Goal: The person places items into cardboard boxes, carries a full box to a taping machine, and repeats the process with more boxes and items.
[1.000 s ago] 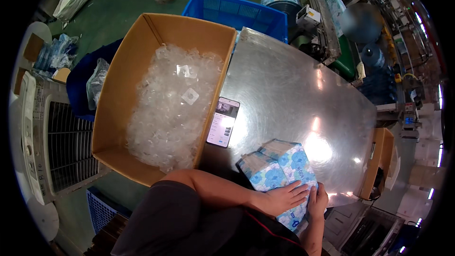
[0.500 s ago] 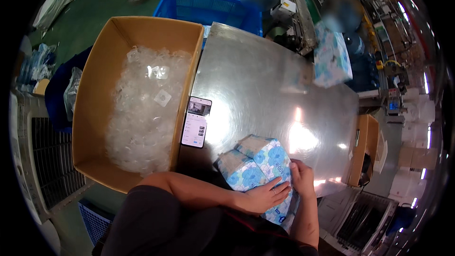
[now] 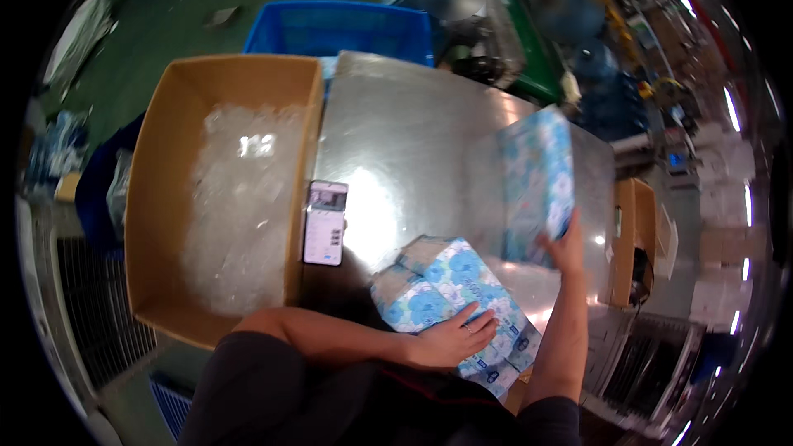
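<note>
Two soft packs [image 3: 462,277] printed with blue flowers, probably tissue packs, lie side by side on the metal table's near edge. My left hand [image 3: 458,339] rests flat on them, fingers spread and open. A ring shows on one finger. Farther right, my right hand [image 3: 567,246] is closed on the near end of another blue-flowered pack [image 3: 541,177]. That pack is tilted over the table and smeared by motion. My right thumb shows on its left side; the other fingers are partly hidden.
The shiny metal table [image 3: 405,124] carries a phone [image 3: 325,223] with a lit screen. Left of it stands a cardboard box [image 3: 153,198] of clear plastic pieces [image 3: 244,206]. A blue crate [image 3: 339,12] is behind; a smaller carton [image 3: 625,239] stands at the right. People are at the far right.
My right hand has left the near packs and reached up and right. The other flowered pack has come from the table's far right edge toward me, into that hand. My left hand stays put.
</note>
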Available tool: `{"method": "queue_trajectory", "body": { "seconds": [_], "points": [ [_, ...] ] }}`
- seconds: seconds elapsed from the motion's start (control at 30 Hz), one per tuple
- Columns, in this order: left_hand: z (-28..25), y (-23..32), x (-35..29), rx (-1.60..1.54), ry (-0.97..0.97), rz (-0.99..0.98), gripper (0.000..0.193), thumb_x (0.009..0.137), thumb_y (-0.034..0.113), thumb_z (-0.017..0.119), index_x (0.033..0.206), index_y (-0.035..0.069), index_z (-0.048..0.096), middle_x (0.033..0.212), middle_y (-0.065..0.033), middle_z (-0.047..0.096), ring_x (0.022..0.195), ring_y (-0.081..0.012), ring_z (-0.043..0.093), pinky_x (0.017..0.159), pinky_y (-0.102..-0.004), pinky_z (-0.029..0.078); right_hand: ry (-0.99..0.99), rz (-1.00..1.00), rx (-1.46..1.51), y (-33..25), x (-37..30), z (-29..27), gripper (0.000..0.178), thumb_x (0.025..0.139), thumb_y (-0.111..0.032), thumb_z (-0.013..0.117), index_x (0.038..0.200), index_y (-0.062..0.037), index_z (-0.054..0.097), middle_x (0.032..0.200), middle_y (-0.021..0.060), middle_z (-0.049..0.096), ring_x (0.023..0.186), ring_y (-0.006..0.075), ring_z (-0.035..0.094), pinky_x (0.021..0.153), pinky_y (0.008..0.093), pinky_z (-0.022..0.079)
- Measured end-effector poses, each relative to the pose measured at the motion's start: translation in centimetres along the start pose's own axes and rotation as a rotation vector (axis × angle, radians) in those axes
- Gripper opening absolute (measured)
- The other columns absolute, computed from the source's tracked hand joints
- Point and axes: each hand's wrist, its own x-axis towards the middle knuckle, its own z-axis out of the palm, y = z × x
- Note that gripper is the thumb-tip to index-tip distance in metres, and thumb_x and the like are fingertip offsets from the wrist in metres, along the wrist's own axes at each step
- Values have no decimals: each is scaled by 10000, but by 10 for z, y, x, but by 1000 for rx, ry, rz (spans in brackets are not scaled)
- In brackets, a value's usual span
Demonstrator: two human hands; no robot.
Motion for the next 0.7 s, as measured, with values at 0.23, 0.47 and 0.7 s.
{"method": "queue_trajectory", "body": {
  "seconds": [0.23,0.47,0.7],
  "points": [
    [-50,-23,9,-134,-216,101,844,861,555,651,1469,14,425,1511,-209,407,1410,-385,363,1139,-553,289,-337,-50,-97,-10,-164,-83,1041,727,-229,824,1567,-48,236,1515,229,410,1418,357,385,1169,469,278],
    [14,-159,-10,-1684,633,-902,520,1035,253,494,1501,37,413,1486,-133,483,1366,-208,435,1130,-340,339,546,528,1719,49,-263,43,601,1027,-399,469,1479,-10,396,1487,204,433,1339,303,468,1097,441,404],
    [37,-87,37,-2583,326,-655,467,1034,331,471,1380,22,526,1334,-126,587,1171,-211,580,1004,-369,471,682,505,1845,5,-272,31,543,1027,-401,463,1404,-10,465,1379,182,514,1250,277,528,1043,424,446]
  ]
}}
